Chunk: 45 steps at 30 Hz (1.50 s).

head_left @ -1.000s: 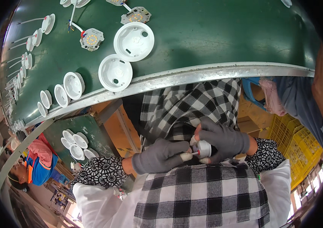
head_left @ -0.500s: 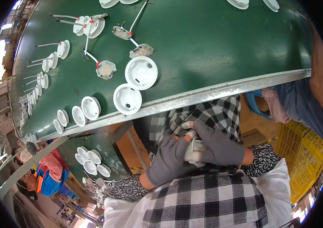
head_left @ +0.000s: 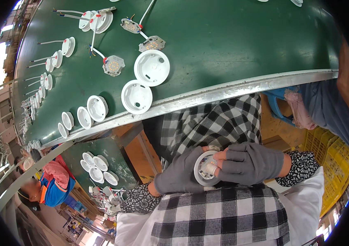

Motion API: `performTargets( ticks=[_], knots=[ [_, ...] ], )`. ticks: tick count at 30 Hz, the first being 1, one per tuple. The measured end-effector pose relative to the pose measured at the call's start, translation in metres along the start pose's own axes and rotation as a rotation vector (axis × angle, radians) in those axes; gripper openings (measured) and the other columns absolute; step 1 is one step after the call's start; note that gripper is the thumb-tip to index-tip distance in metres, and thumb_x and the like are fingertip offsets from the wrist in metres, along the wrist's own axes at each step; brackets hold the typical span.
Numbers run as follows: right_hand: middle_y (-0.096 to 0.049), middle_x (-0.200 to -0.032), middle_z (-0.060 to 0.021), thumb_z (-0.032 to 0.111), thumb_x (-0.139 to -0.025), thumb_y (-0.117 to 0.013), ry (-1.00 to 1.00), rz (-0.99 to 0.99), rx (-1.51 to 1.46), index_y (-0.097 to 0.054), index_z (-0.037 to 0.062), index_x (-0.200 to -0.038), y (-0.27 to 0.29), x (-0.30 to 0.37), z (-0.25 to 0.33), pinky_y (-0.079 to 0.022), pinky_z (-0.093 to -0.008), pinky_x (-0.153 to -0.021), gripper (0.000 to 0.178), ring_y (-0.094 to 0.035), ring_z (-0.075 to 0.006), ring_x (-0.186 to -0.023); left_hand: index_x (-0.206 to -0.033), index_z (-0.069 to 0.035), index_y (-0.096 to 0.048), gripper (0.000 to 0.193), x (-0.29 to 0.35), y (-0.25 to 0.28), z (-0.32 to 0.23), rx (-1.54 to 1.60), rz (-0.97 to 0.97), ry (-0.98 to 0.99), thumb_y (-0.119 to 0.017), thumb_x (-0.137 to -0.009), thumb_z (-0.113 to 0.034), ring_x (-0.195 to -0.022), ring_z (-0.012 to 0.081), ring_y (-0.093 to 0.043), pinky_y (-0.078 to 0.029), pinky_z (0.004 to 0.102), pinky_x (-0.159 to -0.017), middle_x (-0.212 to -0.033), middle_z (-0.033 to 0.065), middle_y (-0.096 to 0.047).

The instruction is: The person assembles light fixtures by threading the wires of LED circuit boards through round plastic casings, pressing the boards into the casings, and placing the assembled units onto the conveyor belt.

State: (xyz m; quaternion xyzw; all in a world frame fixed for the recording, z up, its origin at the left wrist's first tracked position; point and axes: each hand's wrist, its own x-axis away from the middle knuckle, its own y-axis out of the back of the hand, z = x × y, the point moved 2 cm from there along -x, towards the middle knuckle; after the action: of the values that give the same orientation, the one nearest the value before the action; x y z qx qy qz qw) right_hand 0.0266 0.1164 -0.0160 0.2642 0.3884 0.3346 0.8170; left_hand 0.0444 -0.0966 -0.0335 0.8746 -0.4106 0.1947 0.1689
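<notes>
Over my lap, my left hand (head_left: 179, 171), in a grey fingerless glove, is closed round a round white lamp housing (head_left: 197, 178). The housing is tilted face up, and a round LED circuit board (head_left: 204, 165) shows inside it. My right hand (head_left: 246, 165), gloved the same way, is closed at the housing's right side. Its wrapped thumb presses on the board and its bent fingers meet the rim. Nearest on the green table are two white housings (head_left: 136, 97) by the front edge. Beyond them lie wired LED boards (head_left: 113, 65).
A metal edge (head_left: 207, 98) borders the green table (head_left: 240, 49). Rows of white housings (head_left: 97, 108) run leftward. More housings (head_left: 96, 175) sit on a lower table at left. A co-worker (head_left: 57, 184) is at far left; another person's arm and a yellow crate (head_left: 334, 168) are at right.
The lamp housing in my hands has turned so its open face with the board shows. My right hand has shifted rightward and down, its thumb now on the board. The view has tilted slightly.
</notes>
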Motion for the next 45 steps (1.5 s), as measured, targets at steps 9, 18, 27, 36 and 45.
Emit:
performTargets(
  ticks=[9, 18, 27, 36, 45],
  knots=[
    [-0.052, -0.095, -0.0061, 0.012, -0.07, -0.06, 0.052, 0.13, -0.251, -0.059, -0.0016, -0.093, -0.013, 0.011, 0.001, -0.057, -0.0287, -0.074, 0.027, -0.059, -0.0204, -0.093, -0.132, -0.003, -0.039, 0.092, -0.003, -0.01, 0.006, -0.005, 0.082, 0.014, -0.084, -0.061, -0.04, -0.1, 0.0333, -0.063, -0.052, 0.0396, -0.085, -0.11, 0.0191, -0.06],
    [-0.054, -0.1, -0.007, 0.014, -0.072, -0.06, -0.076, 0.086, -0.107, -0.057, -0.0013, -0.099, -0.03, 0.02, 0.007, -0.057, -0.0279, -0.074, 0.031, -0.059, -0.0214, -0.094, -0.132, 0.0, -0.036, 0.088, -0.005, -0.016, 0.01, -0.071, -0.011, -0.014, -0.081, -0.066, -0.037, -0.094, 0.0362, -0.064, -0.054, 0.0411, -0.079, -0.108, 0.0212, -0.06],
    [-0.052, -0.104, -0.008, 0.018, -0.076, -0.058, -0.192, 0.122, -0.089, -0.054, 0.0046, -0.114, -0.027, 0.01, -0.001, -0.04, -0.0398, -0.095, 0.04, -0.052, -0.0231, -0.102, -0.128, 0.001, -0.04, 0.059, 0.002, -0.015, 0.009, 0.101, -0.023, -0.042, -0.066, -0.082, -0.026, -0.092, 0.0357, -0.063, -0.051, 0.0403, -0.079, -0.105, 0.0229, -0.058],
    [-0.057, -0.112, -0.0155, 0.054, -0.076, -0.067, -0.704, 0.262, -0.345, -0.053, 0.0031, -0.119, -0.021, 0.01, -0.01, -0.048, -0.0387, -0.076, 0.068, -0.061, -0.0307, -0.088, -0.118, -0.001, -0.055, 0.033, 0.002, -0.011, 0.003, 0.182, -0.153, 0.01, -0.052, -0.09, -0.018, -0.091, 0.0284, -0.064, -0.05, 0.0361, -0.079, -0.104, 0.0171, -0.063],
    [-0.068, -0.094, -0.017, 0.037, -0.087, -0.056, -1.108, 0.327, -1.065, -0.058, 0.0009, -0.12, -0.043, 0.005, -0.018, -0.052, -0.0347, -0.077, 0.049, -0.067, -0.0253, -0.084, -0.126, -0.002, -0.047, 0.05, 0.0, 0.004, 0.013, 0.545, -0.086, 0.104, -0.067, -0.085, -0.022, -0.111, 0.0169, -0.056, -0.046, 0.031, -0.093, -0.121, 0.0098, -0.056]
  ],
)
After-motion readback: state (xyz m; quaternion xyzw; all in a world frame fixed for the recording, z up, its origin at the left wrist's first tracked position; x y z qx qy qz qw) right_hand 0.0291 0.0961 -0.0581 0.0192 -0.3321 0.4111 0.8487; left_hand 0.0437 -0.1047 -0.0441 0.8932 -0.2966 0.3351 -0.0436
